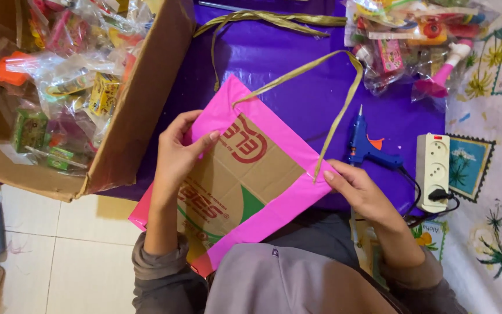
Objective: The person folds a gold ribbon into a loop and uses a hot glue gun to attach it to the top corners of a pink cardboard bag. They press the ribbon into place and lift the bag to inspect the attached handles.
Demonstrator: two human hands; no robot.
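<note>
A square cardboard panel (245,180) edged with pink paper lies tilted in my lap and over the purple sheet (286,64). My left hand (178,154) holds its left edge, thumb pressed on the cardboard near the pink border. My right hand (358,192) presses the panel's right corner, where the end of a gold ribbon (341,110) meets the pink edge. The ribbon loops up over the purple sheet and back to the panel's top corner.
A blue glue gun (364,145) lies just right of the panel, its cord running to a white power strip (432,163). An open cardboard box (140,99) of bagged toys stands at left. More bagged toys (413,40) sit at top right. Tiled floor lies lower left.
</note>
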